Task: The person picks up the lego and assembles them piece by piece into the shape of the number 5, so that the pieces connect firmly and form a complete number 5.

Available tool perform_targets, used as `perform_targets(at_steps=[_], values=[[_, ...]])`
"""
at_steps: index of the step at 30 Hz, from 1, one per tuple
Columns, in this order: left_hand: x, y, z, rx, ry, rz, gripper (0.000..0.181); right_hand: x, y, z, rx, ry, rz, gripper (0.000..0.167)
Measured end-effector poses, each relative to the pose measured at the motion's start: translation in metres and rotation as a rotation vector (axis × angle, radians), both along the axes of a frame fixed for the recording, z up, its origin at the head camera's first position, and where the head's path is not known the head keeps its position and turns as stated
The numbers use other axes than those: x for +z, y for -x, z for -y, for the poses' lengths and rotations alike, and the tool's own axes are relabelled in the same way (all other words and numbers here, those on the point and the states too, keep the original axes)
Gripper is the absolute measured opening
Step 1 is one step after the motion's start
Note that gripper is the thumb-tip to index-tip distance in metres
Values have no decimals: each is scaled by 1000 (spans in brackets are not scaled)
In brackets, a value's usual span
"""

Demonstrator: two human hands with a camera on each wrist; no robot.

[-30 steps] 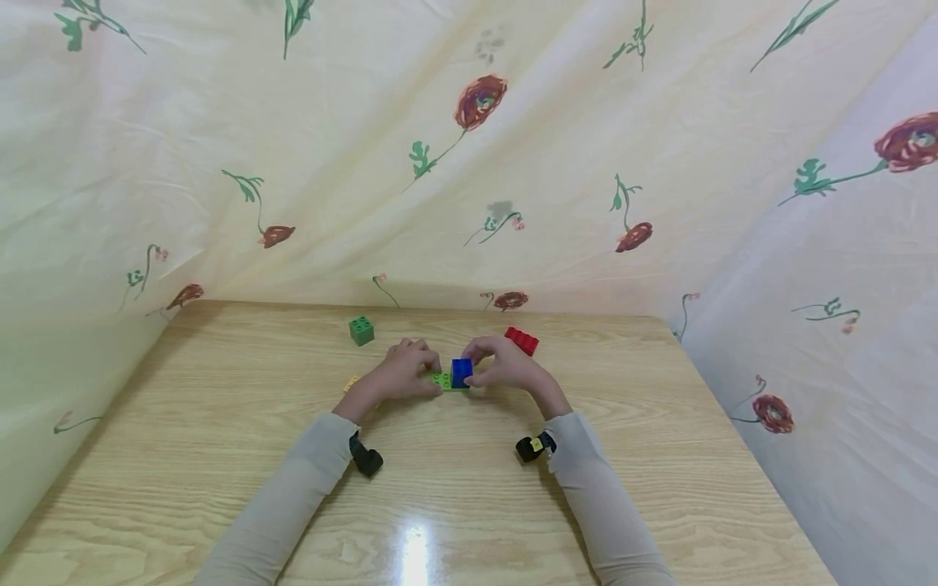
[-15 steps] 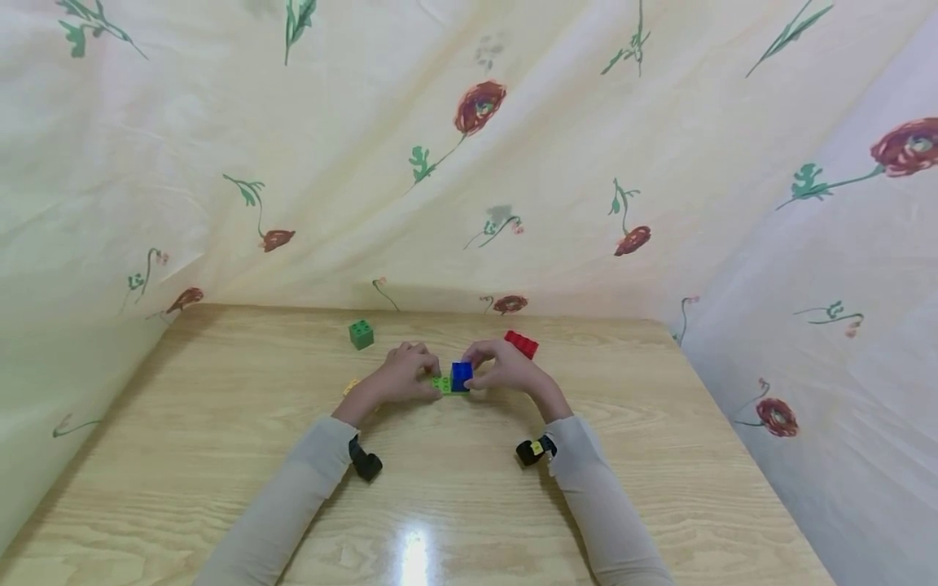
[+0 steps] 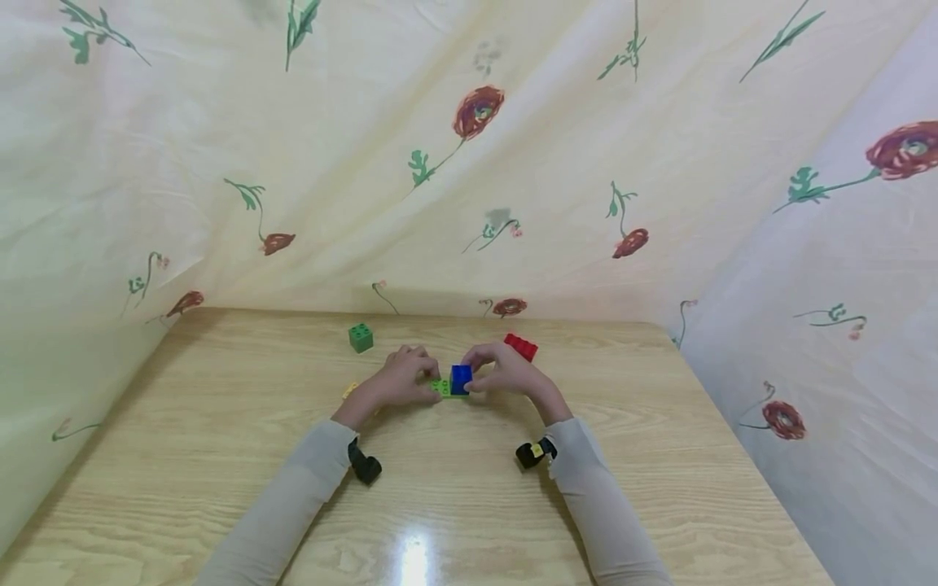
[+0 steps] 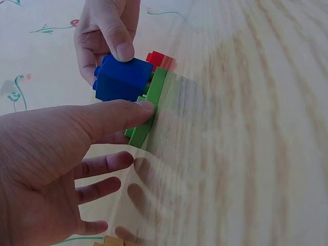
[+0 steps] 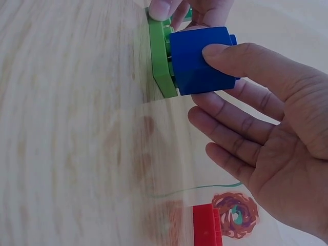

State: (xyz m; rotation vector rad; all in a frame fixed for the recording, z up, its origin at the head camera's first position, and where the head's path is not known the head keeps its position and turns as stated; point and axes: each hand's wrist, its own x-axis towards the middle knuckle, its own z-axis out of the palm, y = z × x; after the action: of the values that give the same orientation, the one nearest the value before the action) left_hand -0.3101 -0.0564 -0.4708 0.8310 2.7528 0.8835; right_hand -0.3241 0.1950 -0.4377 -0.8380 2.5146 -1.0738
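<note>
The left hand [image 3: 401, 378] pinches the left end of a flat light-green brick [image 3: 443, 388] lying on the table. A blue brick [image 3: 461, 379] sits over the green brick's right part, pinched between thumb and fingers of the right hand [image 3: 509, 372]. In the left wrist view the left thumb presses along the green brick [image 4: 158, 87], close to the blue brick [image 4: 123, 79]. From the right wrist, the blue brick [image 5: 200, 59] stands against the studs of the green brick [image 5: 160, 61]; whether it is fully seated I cannot tell.
A dark green brick [image 3: 361, 338] stands at the back left of the wooden table [image 3: 440, 505]. A red brick [image 3: 521, 347] lies behind the right hand. Partly hidden by the left wrist is a yellow piece [image 3: 350, 391]. A flowered cloth [image 3: 352, 163] hangs behind the table.
The head view has tilted up slightly, so everything sits a little lower in it. Both hands keep the same hold on the bricks.
</note>
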Motion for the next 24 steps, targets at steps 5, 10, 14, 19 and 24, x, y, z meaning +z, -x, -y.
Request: perform_targets(at_steps=[5, 10, 14, 19, 24], values=[[1, -1, 0, -3, 0, -3, 20, 0, 0, 0, 2, 5, -2, 27], [1, -2, 0, -2, 3, -4, 20, -1, 0, -1, 2, -2, 1, 27], [0, -1, 0, -1, 2, -10, 19, -1, 1, -1, 6, -2, -6, 28], [0, -1, 0, 3, 0, -5, 19, -2, 2, -1, -3, -16, -9, 28], [0, 0, -1, -3, 3, -10, 18, 0, 1, 0, -22, -29, -19, 28]])
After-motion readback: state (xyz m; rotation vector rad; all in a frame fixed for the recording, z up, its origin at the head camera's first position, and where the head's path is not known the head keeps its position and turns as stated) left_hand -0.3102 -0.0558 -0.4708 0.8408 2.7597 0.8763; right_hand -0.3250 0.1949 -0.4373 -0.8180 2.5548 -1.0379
